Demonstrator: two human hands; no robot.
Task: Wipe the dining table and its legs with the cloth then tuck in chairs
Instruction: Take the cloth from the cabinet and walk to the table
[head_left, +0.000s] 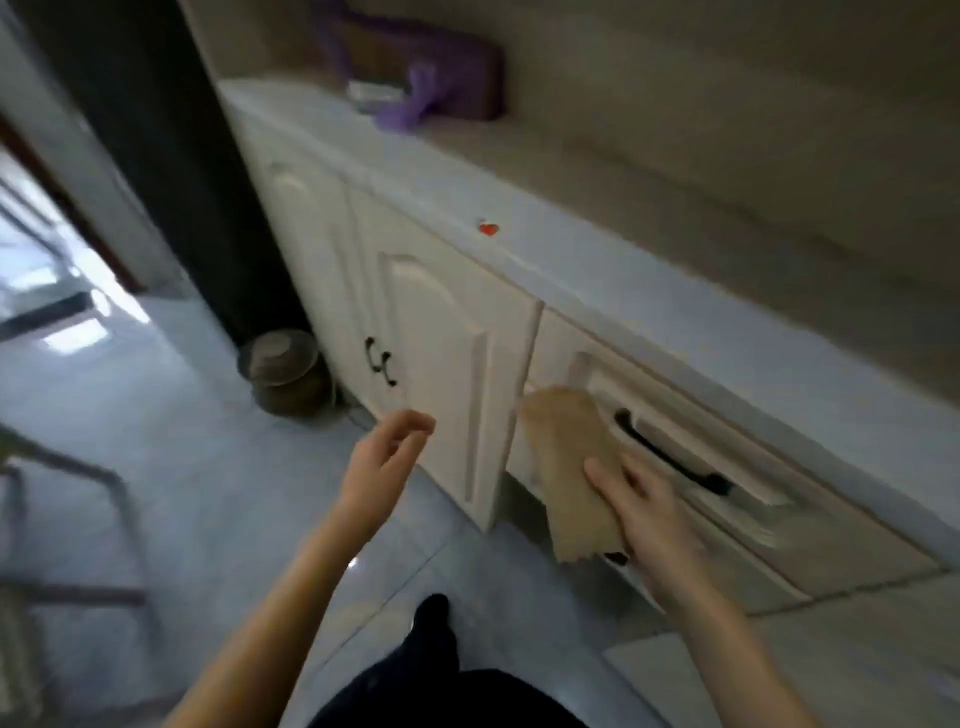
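Soft matt tan cloth (566, 467); smooth painted white cabinet doors (441, 364) with glossy black handles (670, 457); glossy pale floor tiles (208, 457).

- This is a room in a home, likely a dining or kitchen area.
- A long cream cabinet (447, 353) with arched panel doors and black handles (670, 452) runs along the wall.
- Its pale surface (597, 270) carries a purple bag (415, 98) at the far end and a small red thing (488, 228).
- The floor (171, 467) is glossy pale tile.
- A round brown pot (285, 371) stands on the floor at the cabinet's end.
- Metal chair legs (78, 478) show at the left, blurred.
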